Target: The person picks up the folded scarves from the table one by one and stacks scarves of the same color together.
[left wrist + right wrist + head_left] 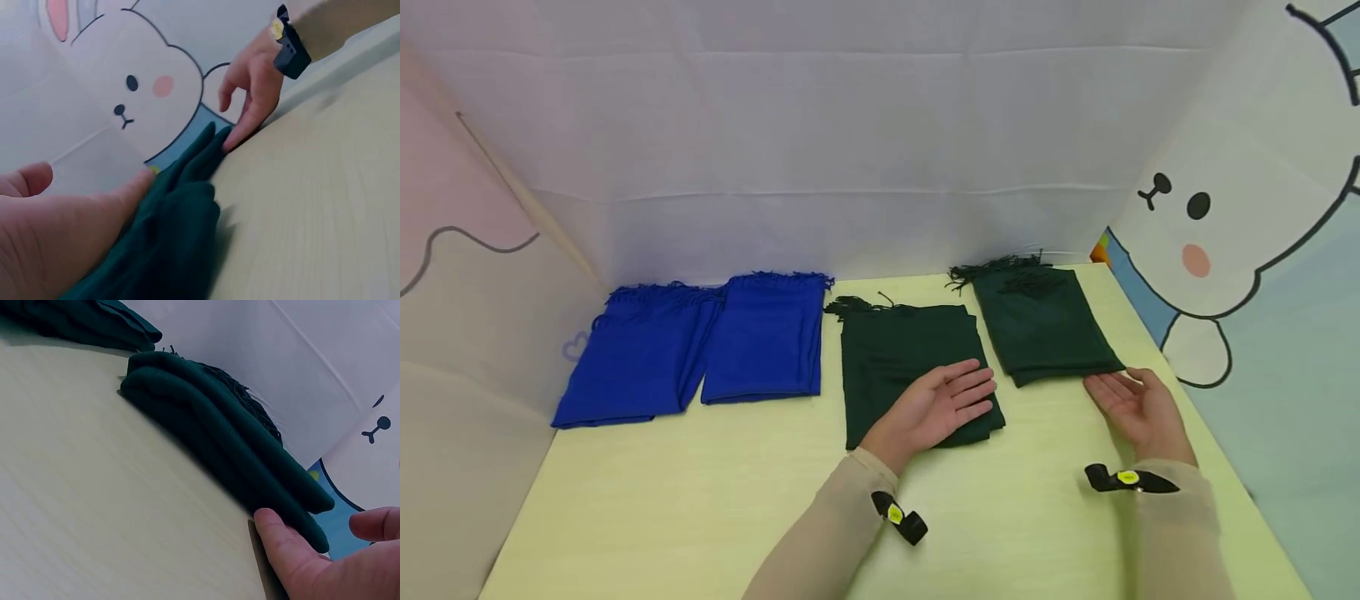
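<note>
Two folded dark green scarves with fringed far ends lie on the right half of the table. Over the nearer green scarf (880, 358), my left hand (928, 412) extends palm up, its fingers straight and together. The other green scarf (1037, 321) lies farther back to the right. At its near right corner is my right hand (1138, 412), also palm up, with the fingertips right at the folded edge. In the right wrist view the thumb and fingers (284, 547) stand apart, and the scarf's thick folded layers (206, 419) show along its front edge.
Two folded blue scarves, one at the far left (632, 358) and one beside it (765, 337), lie with fringes toward the back. A white cloth wall (850, 125) rises behind the pale table (700, 508). A panel with a cartoon rabbit (1247, 242) borders the right edge.
</note>
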The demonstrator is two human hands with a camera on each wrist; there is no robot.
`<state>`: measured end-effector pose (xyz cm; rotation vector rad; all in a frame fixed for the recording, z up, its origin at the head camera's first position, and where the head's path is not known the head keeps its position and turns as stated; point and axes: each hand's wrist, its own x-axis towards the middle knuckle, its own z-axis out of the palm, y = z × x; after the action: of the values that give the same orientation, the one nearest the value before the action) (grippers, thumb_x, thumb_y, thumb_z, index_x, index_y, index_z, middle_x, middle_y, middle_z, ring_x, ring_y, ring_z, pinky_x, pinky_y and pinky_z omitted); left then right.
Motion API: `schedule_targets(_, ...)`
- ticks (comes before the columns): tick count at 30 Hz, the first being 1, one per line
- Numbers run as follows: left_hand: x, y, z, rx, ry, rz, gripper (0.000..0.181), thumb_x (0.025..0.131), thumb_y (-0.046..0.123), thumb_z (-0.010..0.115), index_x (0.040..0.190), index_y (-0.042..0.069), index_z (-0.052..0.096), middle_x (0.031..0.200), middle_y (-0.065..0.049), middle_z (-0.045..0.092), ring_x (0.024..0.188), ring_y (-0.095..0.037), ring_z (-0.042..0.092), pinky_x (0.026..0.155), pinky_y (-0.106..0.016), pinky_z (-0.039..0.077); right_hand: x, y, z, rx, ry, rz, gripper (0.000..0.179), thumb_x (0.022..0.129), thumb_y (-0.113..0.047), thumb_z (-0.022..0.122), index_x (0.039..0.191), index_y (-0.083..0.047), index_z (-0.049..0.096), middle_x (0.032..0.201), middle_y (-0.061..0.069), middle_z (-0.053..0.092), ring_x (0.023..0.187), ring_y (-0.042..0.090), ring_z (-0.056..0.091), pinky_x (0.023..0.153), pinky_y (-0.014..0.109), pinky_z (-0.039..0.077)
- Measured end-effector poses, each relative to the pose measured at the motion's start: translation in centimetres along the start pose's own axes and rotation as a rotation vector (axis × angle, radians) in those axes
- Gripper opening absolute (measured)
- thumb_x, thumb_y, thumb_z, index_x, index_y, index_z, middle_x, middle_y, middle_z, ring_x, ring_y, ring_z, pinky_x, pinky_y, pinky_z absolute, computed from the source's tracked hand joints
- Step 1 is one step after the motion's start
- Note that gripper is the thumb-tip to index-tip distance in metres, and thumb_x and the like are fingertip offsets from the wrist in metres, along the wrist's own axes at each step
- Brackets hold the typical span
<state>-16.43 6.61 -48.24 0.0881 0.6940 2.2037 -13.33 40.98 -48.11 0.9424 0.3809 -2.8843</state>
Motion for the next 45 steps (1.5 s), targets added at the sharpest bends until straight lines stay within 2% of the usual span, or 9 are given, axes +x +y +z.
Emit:
schedule_targets(7,3.7,-1.8,1.5,-0.063,0.171,-0.049,0.065,0.105,0.021,0.045,0.158,0.001,0.012,0.163,-0.025,0.013,0.150,-0.038,0.014,0.118,-0.051,0.027,0.4,0.0,-0.7,0.012,-0.007,-0.026,0.069,0.105,-0.019,0.049,0.157,-0.032,0.006,0.160,-0.002,0.023,0.146,0.021,0.027,0.119,0.040,0.026)
schedule_targets(10,4.6,-2.2,2.0,-0.118,0.199,-0.057,0.068,0.103,0.020,0.047,0.157,0.003,0.010,0.163,-0.026,0.004,0.151,-0.040,0.005,0.118,-0.054,0.026,0.4,0.0,-0.9,0.037,-0.016,-0.034,0.069,0.105,-0.018,0.049,0.157,-0.031,0.006,0.160,-0.003,0.022,0.147,0.018,0.025,0.120,0.040,0.025)
schedule_targets(14,5.2,-2.5,2.4,-0.153,0.217,-0.055,0.051,0.103,0.019,0.047,0.146,0.005,0.024,0.164,-0.025,-0.002,0.151,-0.040,-0.002,0.118,-0.057,0.024,0.4,0.2,-1.3,0.087,-0.043,-0.035,0.069,0.105,-0.014,0.047,0.158,-0.030,0.006,0.162,-0.003,0.018,0.149,0.015,0.020,0.121,0.039,0.023)
schedule_targets(21,6.1,-2.8,2.3,-0.158,0.237,-0.034,0.008,0.103,0.017,0.045,0.104,0.008,0.044,0.164,-0.024,-0.001,0.152,-0.038,0.001,0.116,-0.057,0.028,0.5,0.4,-1.2,0.050,-0.065,-0.050,0.071,0.106,-0.016,0.044,0.158,-0.031,-0.001,0.164,-0.008,0.008,0.150,0.015,0.013,0.121,0.039,0.019)
schedule_targets(23,6.3,-2.8,2.3,-0.159,0.246,-0.032,0.012,0.102,0.016,0.046,0.110,0.006,0.045,0.164,-0.024,0.000,0.152,-0.038,0.002,0.115,-0.057,0.029,0.6,0.5,-1.2,0.033,-0.066,-0.054,0.070,0.106,-0.017,0.043,0.159,-0.032,-0.001,0.164,-0.010,0.006,0.151,0.014,0.012,0.122,0.038,0.018)
schedule_targets(25,6.7,-2.8,2.4,-0.161,0.257,-0.034,0.032,0.102,0.015,0.048,0.130,0.002,0.041,0.164,-0.023,0.000,0.152,-0.038,0.002,0.115,-0.057,0.029,0.6,0.6,-1.1,0.013,-0.064,-0.062,0.070,0.106,-0.017,0.043,0.159,-0.031,-0.001,0.164,-0.010,0.006,0.151,0.015,0.012,0.122,0.038,0.018)
schedule_targets(28,7.2,-2.8,2.7,-0.149,0.277,-0.035,0.067,0.100,0.015,0.053,0.153,-0.002,0.016,0.164,-0.023,0.000,0.151,-0.039,0.002,0.115,-0.058,0.029,0.7,0.8,-1.1,-0.019,-0.060,-0.081,0.069,0.106,-0.017,0.043,0.160,-0.029,0.000,0.165,-0.010,0.007,0.151,0.015,0.014,0.121,0.037,0.019)
schedule_targets(30,7.6,-2.7,3.0,-0.141,0.294,-0.036,0.078,0.099,0.014,0.055,0.157,-0.001,0.005,0.164,-0.023,0.000,0.151,-0.039,0.001,0.114,-0.058,0.030,0.7,0.9,-1.1,-0.038,-0.059,-0.095,0.069,0.106,-0.017,0.043,0.160,-0.027,0.001,0.165,-0.009,0.007,0.150,0.015,0.015,0.121,0.037,0.019)
schedule_targets(45,9.0,-2.8,3.2,-0.094,0.368,0.001,0.086,0.094,0.011,0.058,0.159,0.003,0.002,0.165,-0.021,0.003,0.151,-0.039,0.005,0.112,-0.057,0.034,0.5,1.4,-0.9,-0.124,-0.044,-0.150,0.065,0.106,-0.017,0.044,0.160,-0.022,0.007,0.166,-0.003,0.010,0.150,0.018,0.020,0.119,0.036,0.022)
